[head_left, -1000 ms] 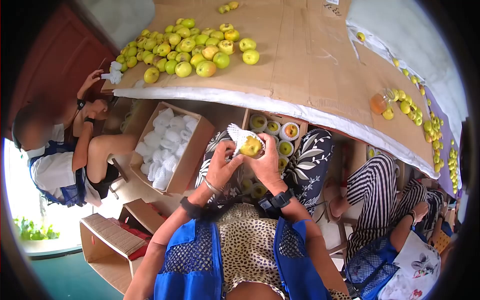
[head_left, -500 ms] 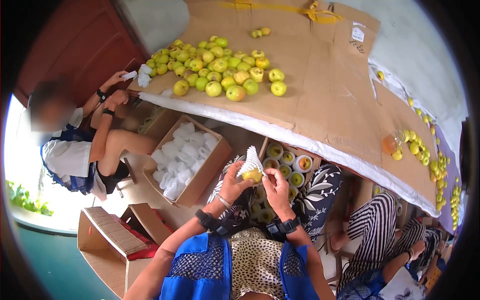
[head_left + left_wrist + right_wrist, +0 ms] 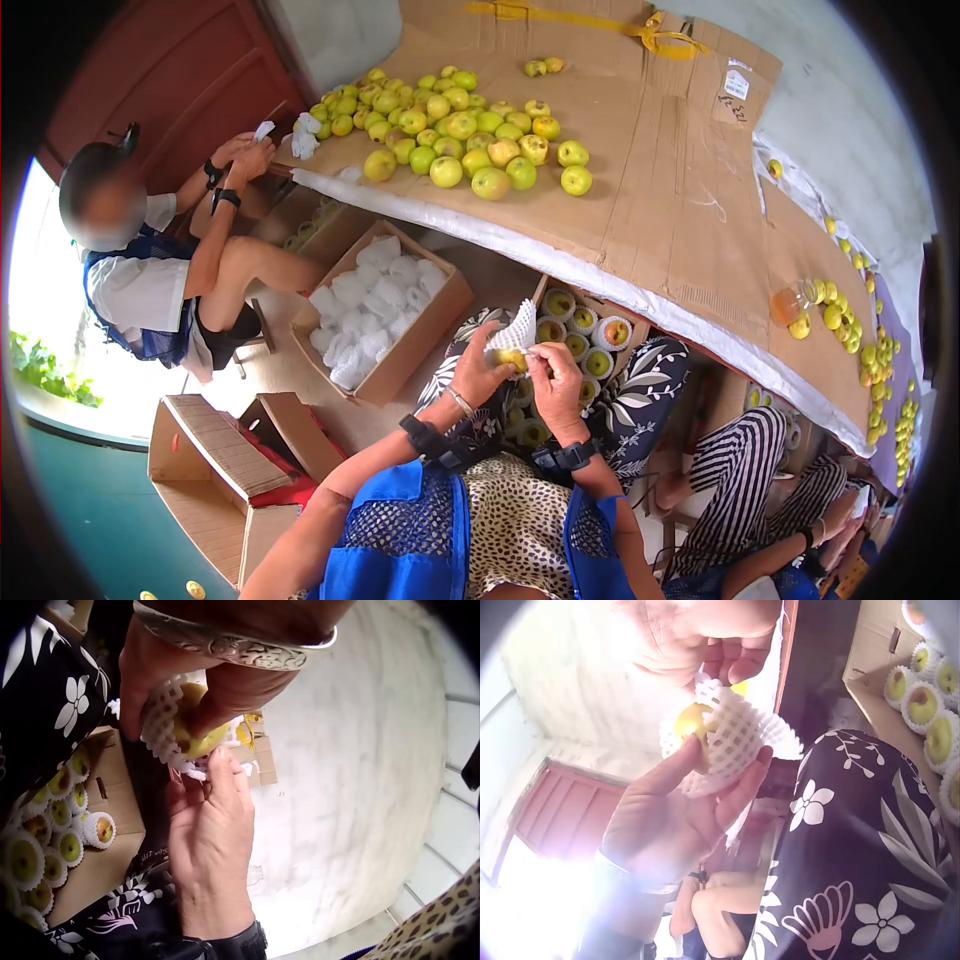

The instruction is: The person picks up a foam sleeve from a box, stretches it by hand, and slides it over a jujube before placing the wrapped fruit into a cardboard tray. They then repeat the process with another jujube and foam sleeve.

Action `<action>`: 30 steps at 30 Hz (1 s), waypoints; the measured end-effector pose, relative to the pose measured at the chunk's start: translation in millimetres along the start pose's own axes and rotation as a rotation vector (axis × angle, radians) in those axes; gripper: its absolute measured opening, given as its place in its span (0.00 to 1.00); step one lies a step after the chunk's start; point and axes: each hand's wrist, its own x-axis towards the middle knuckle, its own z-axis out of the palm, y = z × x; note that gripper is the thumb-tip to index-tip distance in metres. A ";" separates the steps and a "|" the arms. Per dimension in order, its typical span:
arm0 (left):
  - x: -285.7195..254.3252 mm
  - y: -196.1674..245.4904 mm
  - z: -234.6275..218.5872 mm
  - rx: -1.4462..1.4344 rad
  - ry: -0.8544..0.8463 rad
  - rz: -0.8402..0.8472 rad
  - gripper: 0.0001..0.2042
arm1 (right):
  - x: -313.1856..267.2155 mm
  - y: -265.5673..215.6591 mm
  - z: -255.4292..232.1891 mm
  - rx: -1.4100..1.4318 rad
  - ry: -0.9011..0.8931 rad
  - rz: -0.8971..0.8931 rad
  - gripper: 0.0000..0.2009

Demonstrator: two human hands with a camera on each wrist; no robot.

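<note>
A yellow-green apple [image 3: 511, 359] sits partly inside a white foam net sleeve [image 3: 517, 326], held above the lap. My left hand [image 3: 478, 376] grips both, its thumb on the bare side of the apple [image 3: 693, 722] and its fingers around the netting [image 3: 739, 742]. With thumb and fingertips my right hand [image 3: 557, 388] pinches the sleeve's edge beside the apple. From the left wrist view, the right hand [image 3: 214, 847] is right at the lower rim of the netting [image 3: 159, 729]. The sleeve's narrow end sticks up past the apple.
An open box [image 3: 609, 312] of net-wrapped apples stands in front of the knees. Left of it is a carton [image 3: 455, 300] of white foam nets. A cardboard-covered table [image 3: 660, 190] bears a pile of loose apples [image 3: 460, 126]. People sit at both sides; an open carton [image 3: 200, 450] lies lower left.
My right hand has gone from holding the apple's side to pinching the sleeve's edge. The apple has turned and shows less in the head view, which has shifted. The person at left has brought both hands together.
</note>
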 end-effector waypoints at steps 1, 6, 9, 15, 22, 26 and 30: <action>1.1 -5.2 0.1 -0.012 -0.007 -0.005 0.33 | -0.1 -1.5 2.4 -0.004 -0.012 -0.029 0.05; 3.7 3.0 6.8 -0.591 0.124 -0.077 0.32 | -1.5 -0.2 11.1 -0.088 -0.094 -0.236 0.06; 10.3 -4.0 0.7 -0.578 0.206 -0.022 0.30 | -5.6 1.7 17.5 -0.053 -0.047 -0.133 0.07; 6.5 41.1 -10.1 0.393 0.319 0.214 0.27 | -6.3 -2.2 20.6 -0.087 -0.077 -0.046 0.34; -0.9 86.8 -5.9 0.444 0.062 0.216 0.29 | -4.5 4.3 10.6 0.221 0.087 0.190 0.33; -1.5 86.3 -2.9 0.435 0.128 0.441 0.23 | -0.1 7.0 5.4 0.332 0.198 0.197 0.33; 2.6 77.2 -10.2 0.469 0.121 0.500 0.16 | 0.7 8.4 -1.0 0.501 0.160 0.238 0.30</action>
